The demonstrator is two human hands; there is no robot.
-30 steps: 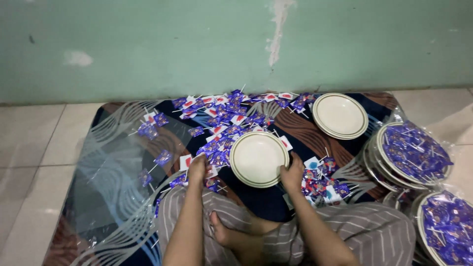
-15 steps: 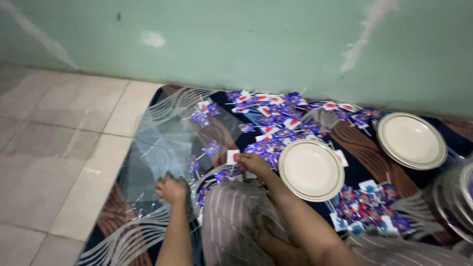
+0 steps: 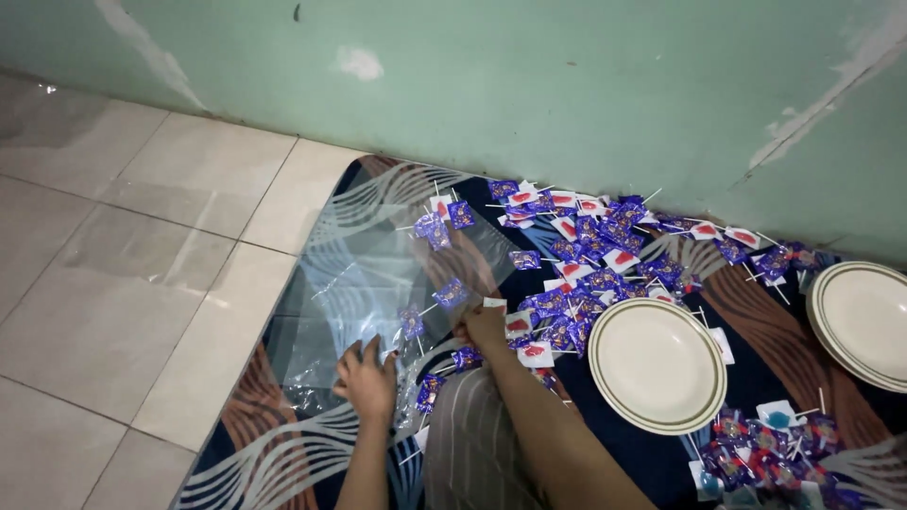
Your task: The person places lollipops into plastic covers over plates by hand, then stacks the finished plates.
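My left hand [image 3: 367,380] lies fingers spread on a clear plastic sheet [image 3: 364,274] that covers the patterned mat [image 3: 283,444]. My right hand [image 3: 484,326] reaches into a scatter of purple-wrapped lollipops [image 3: 586,255] and pinches at one beside the sheet; whether it holds one I cannot tell. An empty cream plate with a dark rim line [image 3: 658,364] sits just right of my right arm. My striped trouser knee [image 3: 468,444] is between the arms.
A second empty plate [image 3: 864,321] lies at the right edge. More wrapped lollipops [image 3: 765,449] are heaped at the lower right. A green wall [image 3: 567,85] runs behind the mat, with grey floor tiles [image 3: 123,274] to the left.
The view has swung left, away from the plates of sweets. My left hand moved out onto the plastic sheet, and my right hand left the plate rim for the lollipops by the sheet.
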